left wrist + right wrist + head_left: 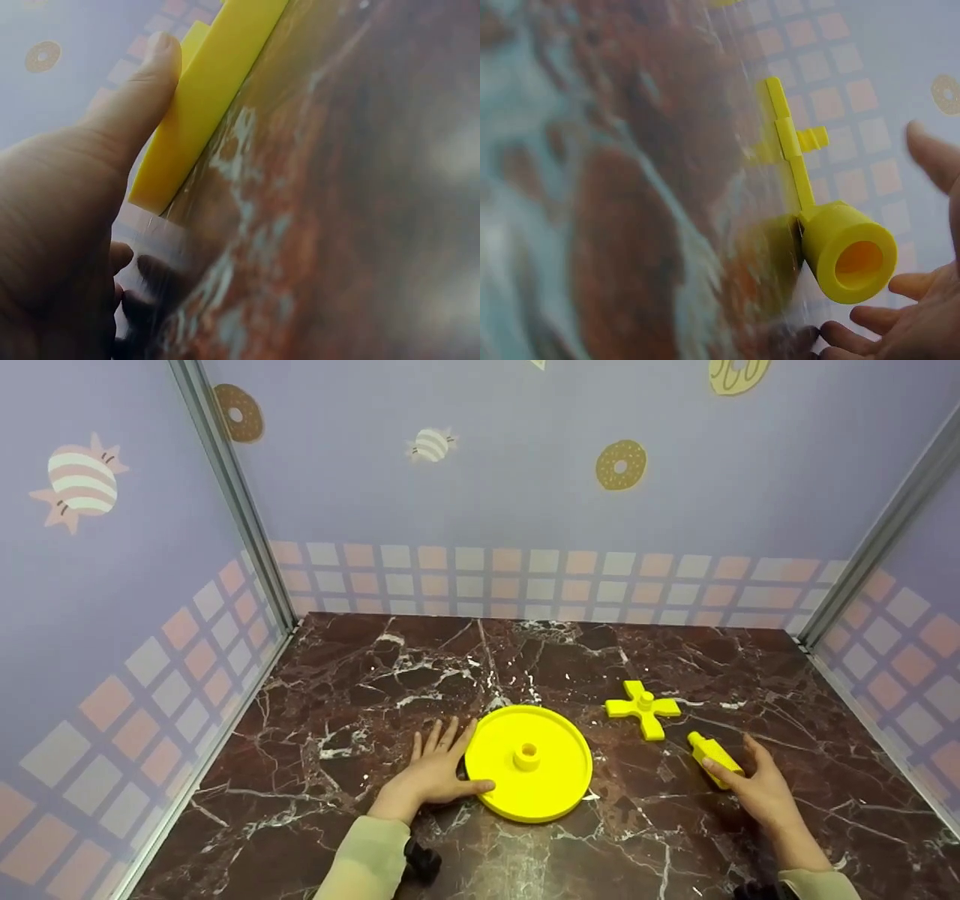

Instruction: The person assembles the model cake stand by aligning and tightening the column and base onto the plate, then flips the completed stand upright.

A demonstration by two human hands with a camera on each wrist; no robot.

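Observation:
A round yellow tray point(551, 787) with a raised hollow hub lies on the table. My left hand point(431, 776) is at its left side, fingers spread, thumb over the near-left rim; in the left wrist view the thumb of that hand point(67, 187) rests against the tray's side point(199, 105). To the right lies a yellow block point(712, 757) with a narrow neck. Around it my right hand point(769, 795) is spread; the right wrist view shows the block's hollow end point(821, 247) between the thumb and the relaxed fingers of that hand point(930, 322), with no clear grip.
A yellow cross-shaped piece point(651, 724) with a central peg lies flat between the tray and the block, farther back. The dark red marbled table point(375, 660) is bordered by lilac panels point(510, 495) at the back and both sides, with metal posts in the corners.

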